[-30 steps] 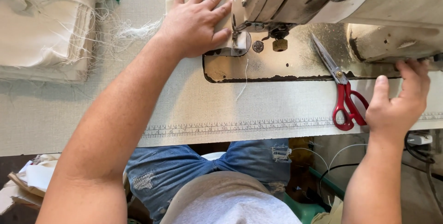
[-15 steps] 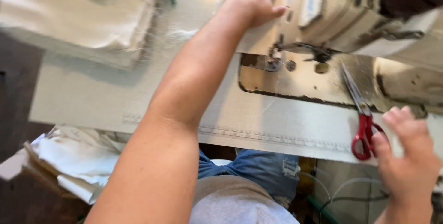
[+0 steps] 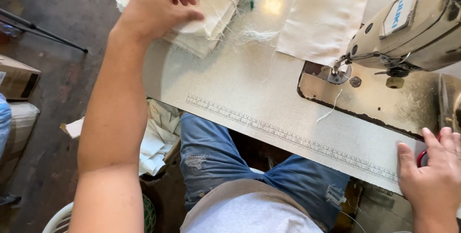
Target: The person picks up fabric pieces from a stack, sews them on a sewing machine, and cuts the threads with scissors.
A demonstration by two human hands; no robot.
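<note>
Two hands are showing, both the person's own. The left hand (image 3: 158, 3) is reaching to the far left and resting on one stack of folded cream cloth pieces (image 3: 211, 7); its fingers are curling down onto the top piece with the thumb pressing at the side, though whether they are actually pinching the cloth cannot be told. The right hand (image 3: 434, 175) is lying at the near right edge of the table, its fingers lying close together and slightly bent over the red handle of one pair of scissors (image 3: 422, 156), of which only a sliver is showing; a firm grasp cannot be confirmed.

One separate flat cloth piece (image 3: 326, 14) is lying far of centre, its near corner reaching under the presser foot of one cream industrial sewing machine (image 3: 413, 26) standing at the far right. Loose threads (image 3: 254, 34) are tangling between the stack and that piece.

The sewing table (image 3: 249, 84) is pale and finely gridded, with one printed ruler strip (image 3: 288, 134) running along its near edge. A worn metal machine bed (image 3: 379, 103) is sitting sunk into it at the right. Below, the person's blue jeans (image 3: 211, 151) are showing. The dark concrete floor (image 3: 53, 70) is stretching to the left, holding one cardboard box (image 3: 17, 77) and, under the table, a heap of white cloth scraps (image 3: 158, 137).
</note>
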